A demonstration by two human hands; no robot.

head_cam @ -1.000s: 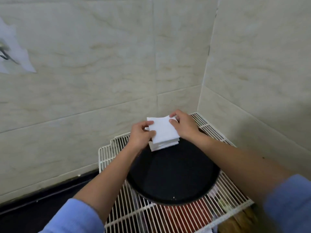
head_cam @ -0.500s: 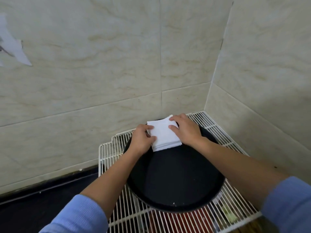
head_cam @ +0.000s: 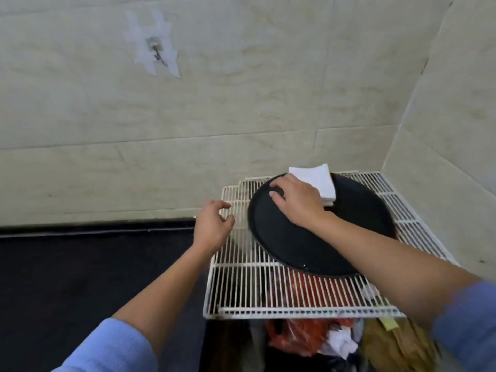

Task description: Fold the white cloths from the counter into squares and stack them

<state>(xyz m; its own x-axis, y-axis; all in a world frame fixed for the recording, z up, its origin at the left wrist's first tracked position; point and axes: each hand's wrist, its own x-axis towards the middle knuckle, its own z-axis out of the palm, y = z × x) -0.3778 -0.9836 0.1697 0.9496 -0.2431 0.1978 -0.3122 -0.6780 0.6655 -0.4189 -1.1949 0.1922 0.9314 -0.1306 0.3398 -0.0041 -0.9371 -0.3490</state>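
Wire rack (head_cam: pixel 241 291), tray (head_cam: pixel 295 237), stacked cloths (head_cam: pixel 319 181)

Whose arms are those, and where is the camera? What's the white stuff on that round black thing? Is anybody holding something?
There is no machine here, just a person working with two bare hands. The camera is worn on the person's head and looks down, so the arms reach in from the bottom of the picture as if they were your own. In the corner of the tiled walls lies a white wire rack, and on it a round black tray. At the tray's far edge sits a stack of folded white cloths. The right hand is over the tray beside the stack, fingers relaxed, hiding the stack's near corner. The left hand is above the rack's left edge, fingers loosely curled. Neither hand seems to hold anything.
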